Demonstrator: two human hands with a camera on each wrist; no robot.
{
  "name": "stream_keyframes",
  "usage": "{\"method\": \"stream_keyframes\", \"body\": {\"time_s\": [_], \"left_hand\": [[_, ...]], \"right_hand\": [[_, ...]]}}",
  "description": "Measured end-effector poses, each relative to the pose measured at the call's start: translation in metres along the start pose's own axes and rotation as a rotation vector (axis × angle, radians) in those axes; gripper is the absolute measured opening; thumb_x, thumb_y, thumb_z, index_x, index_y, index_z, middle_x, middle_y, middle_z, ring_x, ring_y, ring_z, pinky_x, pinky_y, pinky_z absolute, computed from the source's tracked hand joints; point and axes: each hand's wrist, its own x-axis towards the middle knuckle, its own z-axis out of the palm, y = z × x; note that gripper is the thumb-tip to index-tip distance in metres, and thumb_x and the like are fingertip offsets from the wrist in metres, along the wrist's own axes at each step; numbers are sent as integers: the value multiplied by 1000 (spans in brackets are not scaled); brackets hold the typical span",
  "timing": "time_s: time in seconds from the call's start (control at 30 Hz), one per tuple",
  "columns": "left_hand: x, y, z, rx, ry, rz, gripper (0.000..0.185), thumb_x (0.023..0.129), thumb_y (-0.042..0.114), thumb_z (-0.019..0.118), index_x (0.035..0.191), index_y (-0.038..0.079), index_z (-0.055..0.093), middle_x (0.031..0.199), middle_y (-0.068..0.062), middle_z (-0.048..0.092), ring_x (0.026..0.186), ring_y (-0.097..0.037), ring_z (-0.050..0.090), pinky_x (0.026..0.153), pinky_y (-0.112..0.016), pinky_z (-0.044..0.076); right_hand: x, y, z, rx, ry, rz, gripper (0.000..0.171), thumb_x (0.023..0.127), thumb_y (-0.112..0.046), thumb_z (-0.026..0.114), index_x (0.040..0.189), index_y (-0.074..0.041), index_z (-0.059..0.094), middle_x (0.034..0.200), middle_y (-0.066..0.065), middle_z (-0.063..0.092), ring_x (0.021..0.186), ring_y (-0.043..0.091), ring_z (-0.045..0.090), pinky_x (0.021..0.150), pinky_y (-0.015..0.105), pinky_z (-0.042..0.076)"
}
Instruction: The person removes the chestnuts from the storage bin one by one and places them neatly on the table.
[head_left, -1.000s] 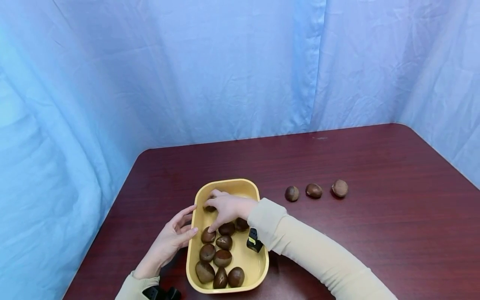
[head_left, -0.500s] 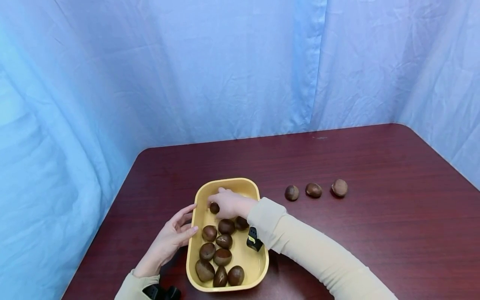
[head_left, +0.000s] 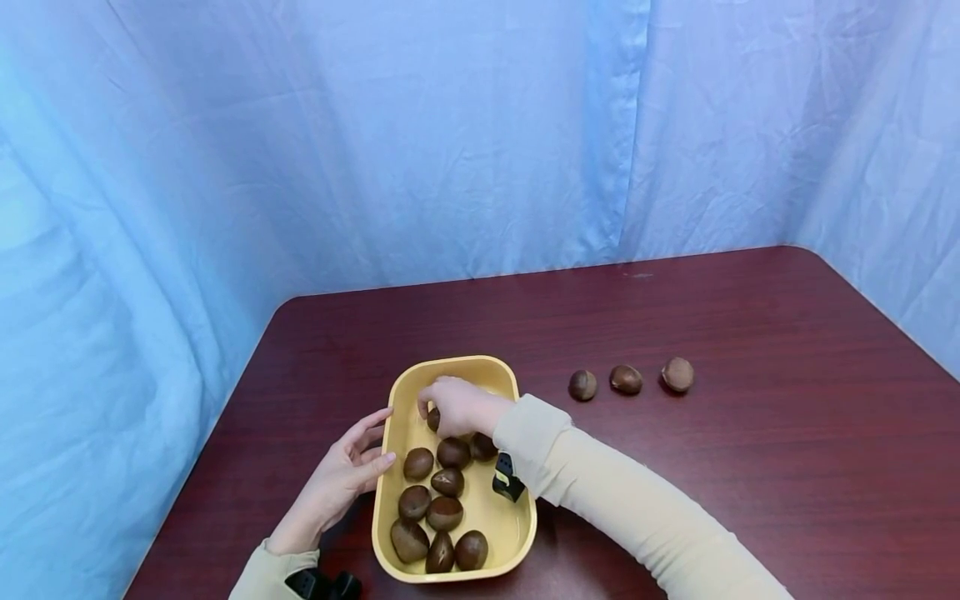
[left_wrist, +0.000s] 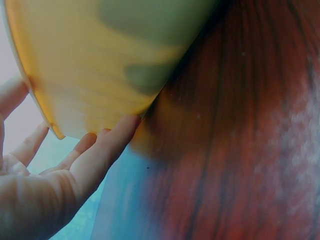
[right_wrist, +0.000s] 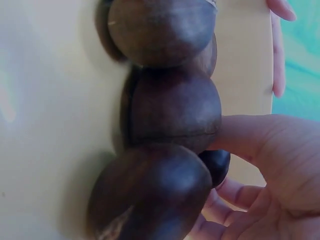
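Right hand (head_left: 459, 406): positioned inside the far half of the yellow tray (head_left: 507, 525). Fingers are curled narrowly around one small chestnut (head_left: 433, 419), visible just under the fingertips in the head view. In the right wrist view the dark nut sits tucked between thumb and fingers (right_wrist: 216, 165).

Left hand (head_left: 347, 472): rests against the outer left wall of the tray. Fingers are straight and slightly spread; fingertips (left_wrist: 112, 142) touch the tray wall, holding nothing.

Tray contents: eight loose chestnuts (head_left: 442, 512) lie clustered in the middle and near end, several touching one another.

Row on table: three chestnuts (head_left: 626, 379) lie in a line on the dark red table (head_left: 750, 467), well to the right of the tray.

Step in hand (judgement): lifting one nut clear of the tray.

Grip advice: keep the pinch on the nut's broad sides; the shell looks smooth and may slip.

Lift advice: raise straight up before moving sideways, clearing the rim and the neighbouring nuts.

Support advice: keep left-hand contact so the light tray does not slide.
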Motion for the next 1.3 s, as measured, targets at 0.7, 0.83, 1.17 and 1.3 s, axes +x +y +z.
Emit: {"method": "stream_keyframes", "body": {"time_s": [0.7,0.83,1.17,1.3], "left_hand": [[-6,1,-5,15,12,-15,67,94,4,56,150,4,18,140,-23,33,99,-8,63,77,-30,55],[-7,1,-4,6,30,-21,67,93,3,57,149,5,20,138,-19,36,99,-9,63,77,-30,55],[-7,-1,-3,-12,18,-6,68,93,4,57,149,4,20,139,-21,34,100,-9,62,78,-31,55],[-7,-1,-3,-3,16,-2,68,93,4,57,149,3,19,141,-26,30,100,-8,62,78,-31,55]], "right_hand": [[-9,-15,-22,159,74,-121,23,76,0,69,96,-12,66,91,-2,57,79,14,47,65,22,38],[-17,-22,-34,157,83,-157,24,78,-3,70,100,-11,67,92,-1,55,81,15,46,67,23,39],[-44,-11,-60,146,121,-225,25,77,-2,69,101,-11,67,95,2,56,81,15,48,71,27,42],[-54,10,-58,177,170,-228,26,74,-2,69,99,-10,67,95,2,56,81,15,48,71,27,42]]}}
